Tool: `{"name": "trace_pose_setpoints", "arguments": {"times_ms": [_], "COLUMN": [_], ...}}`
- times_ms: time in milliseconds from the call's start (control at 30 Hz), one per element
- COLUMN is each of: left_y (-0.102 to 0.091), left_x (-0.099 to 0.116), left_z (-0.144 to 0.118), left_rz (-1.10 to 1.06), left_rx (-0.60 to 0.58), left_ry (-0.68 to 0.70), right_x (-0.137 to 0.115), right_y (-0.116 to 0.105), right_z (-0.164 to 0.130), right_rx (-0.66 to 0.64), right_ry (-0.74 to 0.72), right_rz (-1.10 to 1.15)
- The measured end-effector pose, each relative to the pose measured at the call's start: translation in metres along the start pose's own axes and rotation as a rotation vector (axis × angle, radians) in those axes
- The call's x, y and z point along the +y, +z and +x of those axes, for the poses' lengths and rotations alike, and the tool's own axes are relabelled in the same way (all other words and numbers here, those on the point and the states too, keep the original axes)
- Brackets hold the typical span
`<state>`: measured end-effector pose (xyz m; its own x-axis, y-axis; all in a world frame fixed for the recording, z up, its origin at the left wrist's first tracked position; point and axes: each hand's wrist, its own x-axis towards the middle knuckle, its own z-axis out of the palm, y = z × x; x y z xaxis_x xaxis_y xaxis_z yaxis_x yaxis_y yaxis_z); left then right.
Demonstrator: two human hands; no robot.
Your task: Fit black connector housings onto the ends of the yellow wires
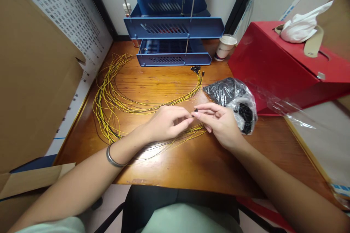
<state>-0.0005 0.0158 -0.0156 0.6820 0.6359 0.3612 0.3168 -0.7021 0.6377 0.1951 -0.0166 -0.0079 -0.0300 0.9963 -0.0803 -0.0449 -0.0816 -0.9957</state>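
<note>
My left hand [169,123] is closed in a pinch, its fingertips meeting those of my right hand over the table. A thin wire end seems to sit in its pinch, mostly hidden by the fingers. My right hand [220,121] pinches a small black plastic connector [196,110] between thumb and fingers. Yellow and black wires [105,98] lie in a wide loop to the left and pass under both hands. One bunch of their ends, with black connectors [196,69] on them, lies beyond the hands. Close beside my right hand is a clear plastic bag of small black parts [226,89].
Blue stacked trays [175,28] stand at the back of the wooden table [175,171]. A paper cup [225,47] is beside them. On the right sits a red box [268,65] with tissue on top. Cardboard [35,61] rises at the left edge.
</note>
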Motion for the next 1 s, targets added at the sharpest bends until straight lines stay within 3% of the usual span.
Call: {"name": "trace_pose_setpoints", "arguments": {"times_ms": [567,1000], "left_y": [-0.0031,-0.0033], "left_x": [0.0007,0.0001], "left_z": [0.0012,0.0004], "left_rz": [0.027,0.057], "left_rx": [-0.059,-0.057], "left_ry": [0.023,0.031], "right_x": [0.0007,0.0017], "right_y": [-0.0037,-0.0053], "right_z": [0.0017,0.0007], "right_rx": [0.079,0.064], "right_ry": [-0.075,-0.102], "right_rz": [-0.03,-0.074]}}
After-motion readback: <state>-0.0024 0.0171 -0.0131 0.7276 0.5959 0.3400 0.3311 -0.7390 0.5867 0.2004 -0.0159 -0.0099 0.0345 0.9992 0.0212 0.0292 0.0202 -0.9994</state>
